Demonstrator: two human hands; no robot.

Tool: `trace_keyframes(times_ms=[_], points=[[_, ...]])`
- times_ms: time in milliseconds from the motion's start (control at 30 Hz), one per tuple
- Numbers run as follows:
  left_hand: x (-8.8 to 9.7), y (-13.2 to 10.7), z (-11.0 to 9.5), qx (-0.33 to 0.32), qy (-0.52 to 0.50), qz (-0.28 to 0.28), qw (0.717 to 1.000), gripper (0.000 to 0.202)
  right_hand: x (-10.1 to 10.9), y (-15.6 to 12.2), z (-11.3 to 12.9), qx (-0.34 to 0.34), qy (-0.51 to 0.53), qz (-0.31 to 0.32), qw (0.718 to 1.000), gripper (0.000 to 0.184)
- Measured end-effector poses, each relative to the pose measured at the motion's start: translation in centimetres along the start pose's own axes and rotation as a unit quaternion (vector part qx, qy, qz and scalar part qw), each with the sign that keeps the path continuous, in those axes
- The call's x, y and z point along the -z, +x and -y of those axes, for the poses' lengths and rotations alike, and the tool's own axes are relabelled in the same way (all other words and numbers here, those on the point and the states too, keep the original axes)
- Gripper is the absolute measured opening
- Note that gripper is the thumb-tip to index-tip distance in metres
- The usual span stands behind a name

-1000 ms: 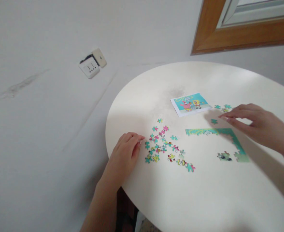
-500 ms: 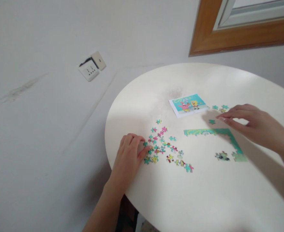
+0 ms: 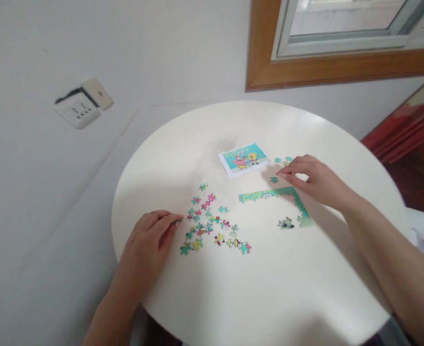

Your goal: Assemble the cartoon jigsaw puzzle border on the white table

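Round white counter [image 3: 269, 288], seen from above and a little to the left. Wall behind, with a socket plate [image 3: 78, 105] at 10 o'clock and a wood-framed window [image 3: 327, 67] at 1 o'clock.

Left hand [image 3: 147, 245] lies flat on the counter at 8 o'clock, fingers [image 3: 168, 223] loosely curled, grasping nothing. Their tips sit just beside the near edge of the loose puzzle pieces [image 3: 212, 223]; whether they touch a piece cannot be told.

Loose puzzle pieces: a scatter of teal, pink and yellow bits, left of centre, running from 11 o'clock down toward 6 o'clock of the heap's own patch. None joined, as far as shows.

Right hand [image 3: 315, 180] reaches in from 4 o'clock, palm down, fingers bent and drawn together over the counter. Whether they pinch a piece cannot be told. A single teal piece [image 3: 274, 179] lies just left of the fingertips, apart from them. Two or three more teal pieces [image 3: 283, 159] sit just beyond the hand.

Reference picture card [image 3: 243, 159] lies flat at 12 o'clock of centre, left of the right hand.

Assembled border corner [image 3: 275, 194], green, an L-shape, lies just below the right hand. A small joined cluster [image 3: 286, 223] sits inside its angle.
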State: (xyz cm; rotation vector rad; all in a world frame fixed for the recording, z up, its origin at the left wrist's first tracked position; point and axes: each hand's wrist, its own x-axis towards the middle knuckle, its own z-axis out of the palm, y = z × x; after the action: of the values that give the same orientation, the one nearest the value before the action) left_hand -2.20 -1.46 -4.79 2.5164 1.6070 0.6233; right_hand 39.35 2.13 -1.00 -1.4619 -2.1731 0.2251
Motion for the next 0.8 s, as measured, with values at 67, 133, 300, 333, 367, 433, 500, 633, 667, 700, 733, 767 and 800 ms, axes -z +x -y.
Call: trace_keyframes(times_ms=[67, 133, 300, 333, 367, 433, 500, 633, 667, 700, 733, 767, 800], points=[[-0.2, 0.2, 0.5, 0.015, -0.004, -0.003, 1.0, 0.031, -0.1, 0.0, -0.1, 0.0, -0.003, 0.0, 1.0, 0.029], [-0.4, 0.4, 0.8, 0.043, 0.009, -0.015, 0.999, 0.04, -0.3, 0.0, -0.4, 0.005, -0.004, -0.005, 1.0, 0.028], [-0.6, 0.7, 1.0, 0.06, 0.008, -0.004, 0.998, 0.053, -0.8, 0.0, -1.0, 0.024, 0.006, -0.019, 1.0, 0.027], [-0.5, 0.8, 1.0, 0.061, 0.0, 0.002, 0.998, 0.052, -0.9, 0.0, -1.1, 0.027, 0.007, -0.018, 0.999, 0.027], [-0.5, 0.9, 1.0, 0.061, -0.005, 0.005, 0.998, 0.05, -0.9, 0.0, -1.1, 0.031, 0.006, -0.019, 0.999, 0.027], [-0.4, 1.0, 0.9, 0.052, -0.006, 0.006, 0.999, 0.046, -0.8, 0.1, -1.0, 0.037, 0.007, -0.02, 0.999, 0.027], [-0.2, 1.0, 0.8, 0.029, 0.004, 0.0, 1.0, 0.042, -0.8, 0.1, -0.9, 0.037, 0.005, -0.019, 0.999, 0.028], [0.3, 1.0, 1.0, -0.009, -0.003, 0.0, 1.0, 0.036, -0.8, 0.1, -1.0, 0.033, -0.003, -0.009, 0.999, 0.029], [0.5, 1.0, 1.1, -0.009, -0.009, 0.003, 1.0, 0.035, -0.8, 0.1, -1.0, 0.033, -0.003, -0.009, 0.999, 0.029], [0.6, 0.9, 1.3, -0.007, -0.013, 0.007, 1.0, 0.034, -0.9, 0.1, -1.1, 0.033, -0.003, -0.01, 0.999, 0.029], [0.7, 0.8, 1.4, -0.005, -0.014, 0.009, 1.0, 0.033, -0.9, 0.1, -1.2, 0.034, -0.003, -0.01, 0.999, 0.029], [0.8, 0.7, 1.6, -0.002, -0.013, 0.011, 1.0, 0.032, -0.9, 0.1, -1.3, 0.032, -0.003, -0.01, 0.999, 0.029], [0.9, 0.5, 1.7, 0.003, -0.013, 0.012, 1.0, 0.031, -0.9, 0.0, -1.4, 0.031, -0.002, -0.008, 0.999, 0.03]])
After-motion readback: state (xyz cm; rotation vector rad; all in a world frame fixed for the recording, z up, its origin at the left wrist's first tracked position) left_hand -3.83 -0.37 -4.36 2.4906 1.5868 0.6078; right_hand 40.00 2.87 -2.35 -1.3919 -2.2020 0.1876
